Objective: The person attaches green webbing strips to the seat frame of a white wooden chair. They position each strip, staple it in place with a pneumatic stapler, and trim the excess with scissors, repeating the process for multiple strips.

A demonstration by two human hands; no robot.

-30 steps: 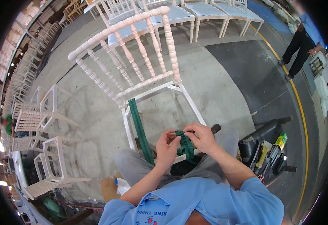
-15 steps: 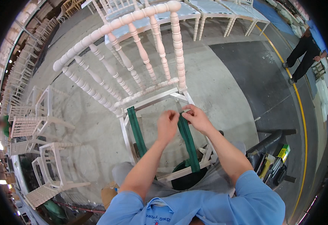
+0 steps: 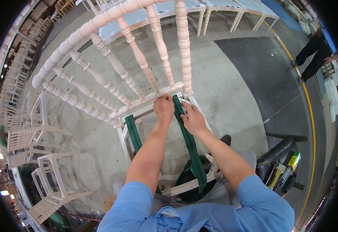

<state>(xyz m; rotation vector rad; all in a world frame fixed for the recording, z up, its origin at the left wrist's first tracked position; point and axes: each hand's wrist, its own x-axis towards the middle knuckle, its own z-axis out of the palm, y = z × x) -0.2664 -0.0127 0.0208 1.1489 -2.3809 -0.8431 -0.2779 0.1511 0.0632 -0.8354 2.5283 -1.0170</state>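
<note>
A white chair frame with a turned-spindle back [image 3: 124,77] and an open seat stands before me. One green webbing strap [image 3: 190,145] runs from the back seat rail to the front seat rail [image 3: 184,187]. My left hand [image 3: 165,108] is closed on the far end of this strap at the back rail. Beside the strap's right edge, my right hand [image 3: 194,119] has its fingers stretched apart, with the thumb against the webbing. A second green strap [image 3: 132,133] lies along the seat's left side, partly hidden by my left forearm.
White chairs [image 3: 49,181] stand at the left. Pale seats [image 3: 188,13] line up across the back. At the right, a black holder [image 3: 275,162] carries tools and a green-yellow box [image 3: 293,159]. Farther right, a person in dark trousers [image 3: 314,54] stands by a yellow floor line.
Both hands have moved away from me toward the back rail, drawing the right-hand strap's far end up to it. The chair back looms larger and nearer in view.
</note>
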